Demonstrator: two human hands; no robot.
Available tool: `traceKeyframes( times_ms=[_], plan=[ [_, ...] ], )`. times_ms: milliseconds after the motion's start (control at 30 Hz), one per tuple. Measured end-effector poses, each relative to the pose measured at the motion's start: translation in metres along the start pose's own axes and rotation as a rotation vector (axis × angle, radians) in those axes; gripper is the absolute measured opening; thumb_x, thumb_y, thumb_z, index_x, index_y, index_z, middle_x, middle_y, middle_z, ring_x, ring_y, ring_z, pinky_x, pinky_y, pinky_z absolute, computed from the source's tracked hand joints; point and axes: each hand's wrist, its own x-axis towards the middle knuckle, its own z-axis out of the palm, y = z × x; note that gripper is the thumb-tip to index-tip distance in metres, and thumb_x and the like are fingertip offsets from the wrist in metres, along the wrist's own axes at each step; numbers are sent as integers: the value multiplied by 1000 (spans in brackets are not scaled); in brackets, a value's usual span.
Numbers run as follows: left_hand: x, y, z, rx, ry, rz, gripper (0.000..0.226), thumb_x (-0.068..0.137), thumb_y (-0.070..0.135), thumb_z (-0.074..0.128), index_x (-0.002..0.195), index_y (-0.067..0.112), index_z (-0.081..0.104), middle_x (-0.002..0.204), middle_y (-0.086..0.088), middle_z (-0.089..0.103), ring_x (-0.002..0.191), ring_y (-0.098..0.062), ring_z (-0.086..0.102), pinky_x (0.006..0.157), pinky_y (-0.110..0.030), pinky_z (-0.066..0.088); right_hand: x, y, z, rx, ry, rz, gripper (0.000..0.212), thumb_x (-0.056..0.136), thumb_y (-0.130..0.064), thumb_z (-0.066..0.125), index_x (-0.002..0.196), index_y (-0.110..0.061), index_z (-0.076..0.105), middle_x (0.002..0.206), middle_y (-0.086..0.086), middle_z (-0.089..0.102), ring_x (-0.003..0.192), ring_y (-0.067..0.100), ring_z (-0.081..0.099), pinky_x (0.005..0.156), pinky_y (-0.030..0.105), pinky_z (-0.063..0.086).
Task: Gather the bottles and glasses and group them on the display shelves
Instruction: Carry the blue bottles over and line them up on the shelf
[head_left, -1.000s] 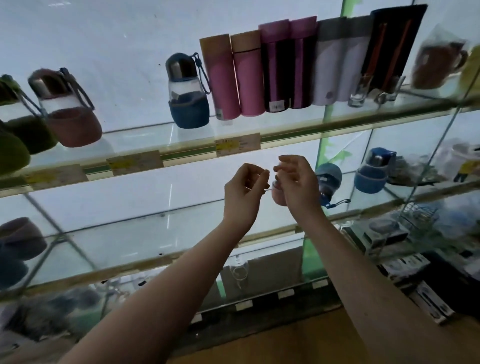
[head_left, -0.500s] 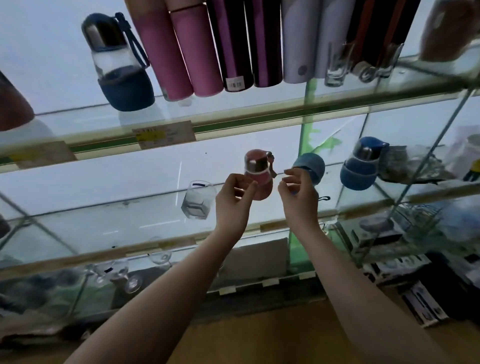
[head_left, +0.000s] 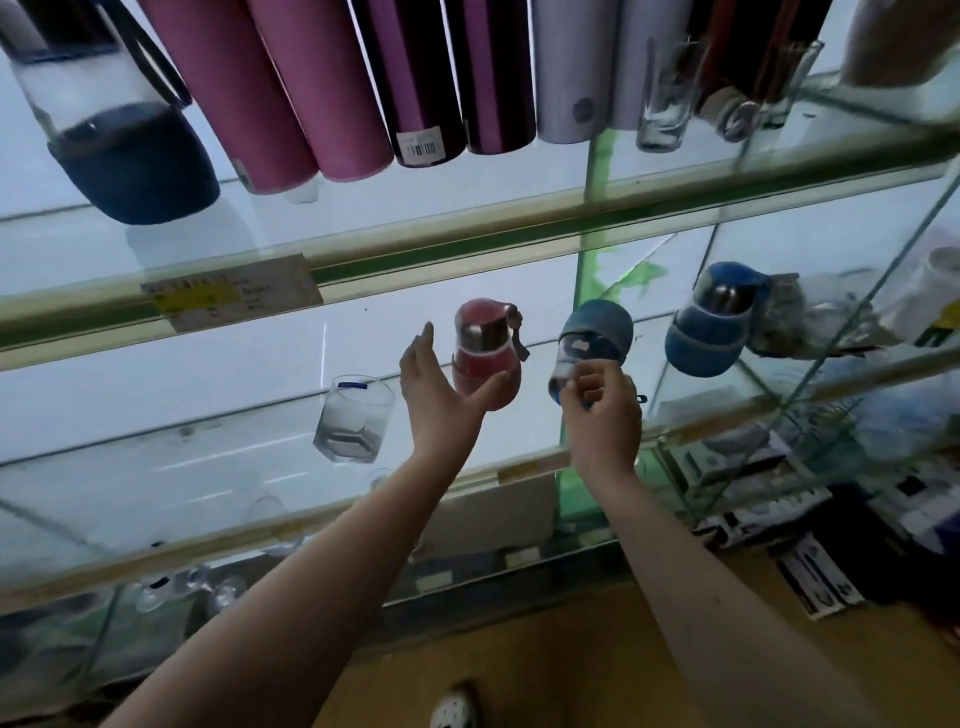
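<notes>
My left grip (head_left: 441, 400) is spread loose, palm turned to the pink bottle (head_left: 483, 358). The thumb lies across its lower sleeve and the fingers stand up along its left flank, so nothing is clasped yet. My right grip (head_left: 605, 415) pinches the low end of the teal bottle (head_left: 595, 338), which leans with its sleeved end up (through the blur I cannot tell whether it rests on the glass or hangs from my fingers). Both bottles are at the middle shelf (head_left: 218, 467), just beside each other.

To do this well I would wrap the left round the pink bottle's sleeve, not the slick steel cap. I would stand the teal one upright first, then bring the pair together toward the blue bottle (head_left: 709, 338) further right. A tumbler (head_left: 353, 421) stands apart to the left and can join them after.
</notes>
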Motion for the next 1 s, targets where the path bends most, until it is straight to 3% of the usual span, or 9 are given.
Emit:
traceKeyframes(
  times_ms=[100, 233, 400, 600, 733, 900, 1000],
  plan=[
    [22, -4, 11, 7, -37, -8, 109, 66, 36, 83, 150, 23, 14, 153, -7, 21, 142, -23, 19, 115, -43, 24, 10, 10, 4, -152, -52, 44, 19, 85, -18, 60, 105, -19, 59, 107, 8, 52, 98, 29, 55, 84, 42, 49],
    [46, -6, 27, -30, -116, -18, 113, 65, 32, 84, 150, 27, 10, 149, -7, 28, 138, -25, 28, 112, -45, 30, 24, 15, 6, -335, -193, 80, 33, 88, -24, 58, 120, -28, 56, 120, 13, 43, 110, 31, 43, 95, 36, 39],
    [57, -9, 36, -49, -119, -17, 91, 69, 26, 80, 143, 35, 26, 130, 0, 52, 117, -22, 51, 96, -41, 45, 31, 15, 12, -598, -348, 106, 48, 90, -44, 52, 136, -39, 40, 121, 18, 40, 108, 34, 42, 98, 37, 32],
    [48, -13, 35, 6, -74, 42, 81, 65, 34, 81, 130, 38, 31, 123, 2, 55, 109, -22, 56, 87, -44, 51, 32, 15, 23, -762, -466, 93, 58, 92, -52, 45, 143, -43, 21, 125, 23, 41, 112, 36, 42, 97, 40, 30],
    [38, -15, 28, -21, -49, 37, 79, 62, 41, 81, 122, 41, 30, 121, 3, 54, 108, -21, 56, 86, -43, 52, 31, 15, 31, -795, -456, 66, 61, 91, -48, 51, 142, -38, 20, 126, 26, 41, 113, 38, 44, 96, 41, 32],
    [26, -15, 20, -90, -40, 35, 76, 62, 32, 83, 119, 30, 33, 115, 0, 55, 101, -20, 59, 84, -41, 52, 26, 19, 27, -794, -349, 60, 59, 87, -46, 59, 135, -30, 28, 120, 23, 39, 106, 38, 49, 95, 41, 33],
    [18, -14, 19, -93, -27, 46, 70, 62, 29, 83, 112, 34, 33, 109, 2, 56, 95, -16, 60, 80, -39, 53, 26, 20, 26, -809, -320, 4, 56, 87, -45, 59, 132, -29, 31, 121, 23, 38, 106, 38, 50, 96, 43, 34]
  ],
)
